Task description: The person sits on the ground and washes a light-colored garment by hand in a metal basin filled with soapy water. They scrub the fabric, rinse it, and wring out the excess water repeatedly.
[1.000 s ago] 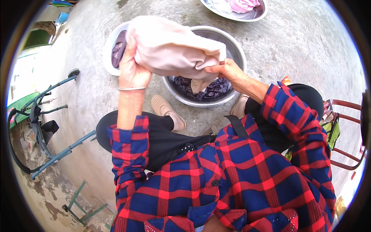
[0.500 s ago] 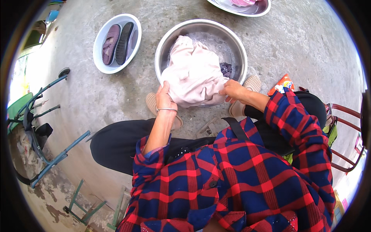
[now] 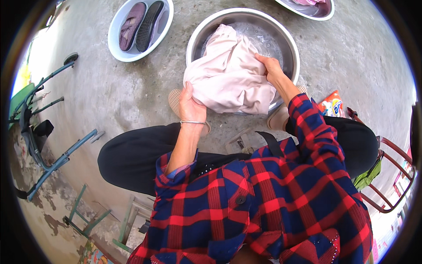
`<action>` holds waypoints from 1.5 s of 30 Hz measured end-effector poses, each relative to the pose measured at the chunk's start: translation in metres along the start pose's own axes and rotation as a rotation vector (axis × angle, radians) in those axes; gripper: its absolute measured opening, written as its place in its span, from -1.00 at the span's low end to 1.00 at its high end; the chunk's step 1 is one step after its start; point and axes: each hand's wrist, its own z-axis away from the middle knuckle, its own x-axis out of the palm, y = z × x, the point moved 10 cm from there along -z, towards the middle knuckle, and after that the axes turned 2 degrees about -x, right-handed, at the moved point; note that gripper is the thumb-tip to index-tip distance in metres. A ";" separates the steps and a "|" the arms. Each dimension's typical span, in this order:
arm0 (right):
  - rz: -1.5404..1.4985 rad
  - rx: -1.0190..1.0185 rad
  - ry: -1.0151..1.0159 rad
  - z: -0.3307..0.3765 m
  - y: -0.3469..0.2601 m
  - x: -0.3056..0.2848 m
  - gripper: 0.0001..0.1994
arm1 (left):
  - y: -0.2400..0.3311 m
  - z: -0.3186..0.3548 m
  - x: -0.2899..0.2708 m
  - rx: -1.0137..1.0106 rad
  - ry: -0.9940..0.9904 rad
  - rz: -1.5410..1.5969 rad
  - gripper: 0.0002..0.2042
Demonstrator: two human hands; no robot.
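1. My left hand [image 3: 192,105] grips the near-left edge of the pale pink cloth [image 3: 235,77]; my right hand [image 3: 275,72] lies on its right side — fingertips partly hidden, so I cannot tell whether they pinch.
2. The metal basin [image 3: 286,53] lies beneath: part of the cloth is in already, the rest bunched and spilling past the near rim — I'd judge this piece unfinished.
3. The white basin [image 3: 115,35], apart at upper left, holds the shoes [image 3: 130,28], which neither hand touches.

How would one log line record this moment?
left hand: holding pale pink cloth | right hand: holding cloth | cloth: over metal basin | shoes: in white basin
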 end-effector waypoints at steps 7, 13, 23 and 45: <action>0.115 -0.389 -0.275 0.055 -0.092 0.025 -0.86 | -0.016 0.002 0.029 -0.037 -0.057 0.090 -0.54; -0.306 -0.252 -0.347 0.121 -0.057 0.028 -0.97 | -0.040 -0.009 0.029 -0.103 -0.121 0.167 -0.54; -0.211 -0.228 -0.388 0.146 0.002 0.030 -0.96 | -0.053 -0.009 0.037 -0.133 -0.150 0.194 -0.57; 1.148 -1.107 -0.084 0.199 -0.097 0.055 -0.32 | -0.008 0.031 0.096 0.032 -0.244 -0.192 -0.62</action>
